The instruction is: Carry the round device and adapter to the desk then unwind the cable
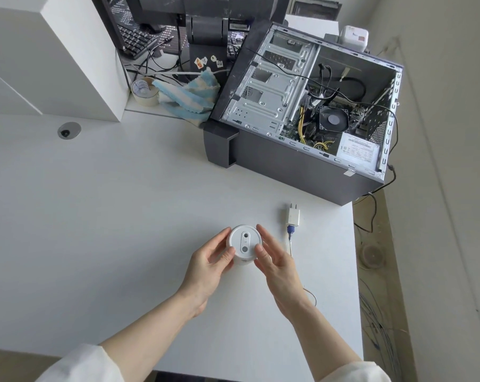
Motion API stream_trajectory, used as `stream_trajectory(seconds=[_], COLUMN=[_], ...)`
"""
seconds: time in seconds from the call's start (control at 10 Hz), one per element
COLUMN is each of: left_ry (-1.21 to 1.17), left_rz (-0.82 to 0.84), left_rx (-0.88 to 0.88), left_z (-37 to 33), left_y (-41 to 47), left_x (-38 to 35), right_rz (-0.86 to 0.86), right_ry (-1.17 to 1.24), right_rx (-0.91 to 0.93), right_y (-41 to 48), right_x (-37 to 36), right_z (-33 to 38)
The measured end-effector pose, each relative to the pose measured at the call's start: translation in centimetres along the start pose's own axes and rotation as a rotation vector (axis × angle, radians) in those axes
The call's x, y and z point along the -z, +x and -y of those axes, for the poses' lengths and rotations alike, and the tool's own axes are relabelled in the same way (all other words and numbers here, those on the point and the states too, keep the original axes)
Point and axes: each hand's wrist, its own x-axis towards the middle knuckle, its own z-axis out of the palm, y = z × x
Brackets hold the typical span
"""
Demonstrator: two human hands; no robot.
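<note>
A white round device (244, 244) with a grey oval inset on top sits just above the white desk (109, 216), held between both hands. My left hand (208, 268) grips its left side with thumb and fingers. On the right side, my right hand (274, 266) presses it with thumb and fingertips. The white plug adapter (292, 216) lies flat on the desk to the right of the device, prongs pointing away. A thin cable (290, 245) with a blue connector runs from it toward me and passes under my right wrist.
An open computer case (302, 111) lies on its side at the back right of the desk. A tape roll (145, 91) and a blue-striped cloth (186, 97) sit behind, near a keyboard (135, 40). The desk's right edge drops to a floor with loose wires (379, 332).
</note>
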Motion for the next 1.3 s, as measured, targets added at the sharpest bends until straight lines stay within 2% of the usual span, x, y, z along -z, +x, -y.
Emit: stream_trajectory(seconds=[0.4, 1.1, 1.3], left_ry=[-0.002, 0.075, 0.188], left_rz=[0.001, 0.000, -0.008], left_rx=[0.002, -0.003, 0.022], left_z=[0.5, 0.1, -0.2], left_y=[0.0, 0.3, 0.4], left_x=[0.1, 0.2, 0.8], right_rz=[-0.025, -0.020, -0.024], right_ry=[-0.018, -0.052, -0.065], right_rx=[0.041, -0.022, -0.016], right_y=[-0.4, -0.5, -0.9], right_x=[-0.2, 0.0, 0.6], right_z=[-0.5, 0.4, 1.2])
